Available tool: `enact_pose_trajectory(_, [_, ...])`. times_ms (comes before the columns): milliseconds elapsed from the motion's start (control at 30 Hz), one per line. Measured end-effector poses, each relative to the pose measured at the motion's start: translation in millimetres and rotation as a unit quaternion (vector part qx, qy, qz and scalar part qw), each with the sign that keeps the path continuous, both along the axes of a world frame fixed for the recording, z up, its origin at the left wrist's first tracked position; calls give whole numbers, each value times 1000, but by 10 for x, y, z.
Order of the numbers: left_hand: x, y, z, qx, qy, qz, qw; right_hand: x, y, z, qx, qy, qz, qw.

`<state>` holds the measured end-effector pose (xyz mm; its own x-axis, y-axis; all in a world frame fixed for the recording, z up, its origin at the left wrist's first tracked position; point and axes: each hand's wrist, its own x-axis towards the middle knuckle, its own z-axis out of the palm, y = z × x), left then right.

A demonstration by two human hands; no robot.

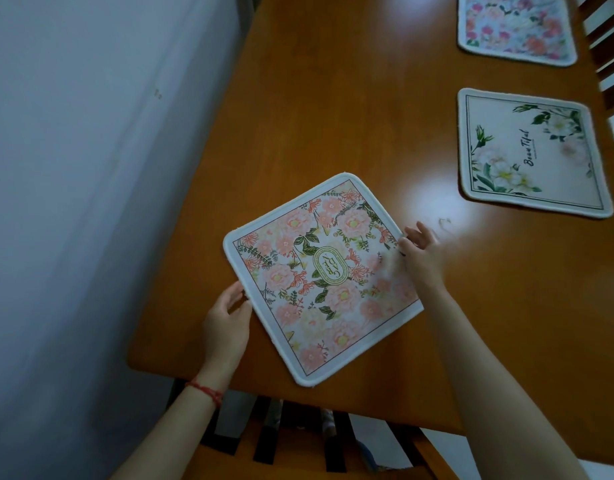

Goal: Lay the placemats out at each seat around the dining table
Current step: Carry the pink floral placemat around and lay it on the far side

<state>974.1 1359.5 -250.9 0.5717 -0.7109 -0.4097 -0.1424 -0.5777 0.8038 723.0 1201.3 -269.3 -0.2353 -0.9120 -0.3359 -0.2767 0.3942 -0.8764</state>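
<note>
Pink-flowered, white-edged placemat (319, 278), skewed.

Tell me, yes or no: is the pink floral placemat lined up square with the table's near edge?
No. The pink floral placemat sits rotated, one corner pointing at the table's near edge, with both hands at its sides.

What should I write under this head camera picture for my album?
Two hands, left and right, set a peach floral placemat askew on the wooden dining table.

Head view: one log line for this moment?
phase=placing | left hand holds peach mat edge | right hand at opposite edge | mat askew | others laid=two
</note>
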Motion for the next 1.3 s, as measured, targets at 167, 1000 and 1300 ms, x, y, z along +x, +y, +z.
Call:
enact_pose_trajectory(167, [201,-395,88,-37,-14,-72,997,-176,247,27,11,12,-61,998])
enact_pose_trajectory(1000, [405,-1545,-96,6,-114,-347,931,80,1262,-89,63,42,-154,985])
enact_pose_trajectory(1300, [486,-1380,-78,11,-93,-301,949,17,991,7,46,38,-119,991])
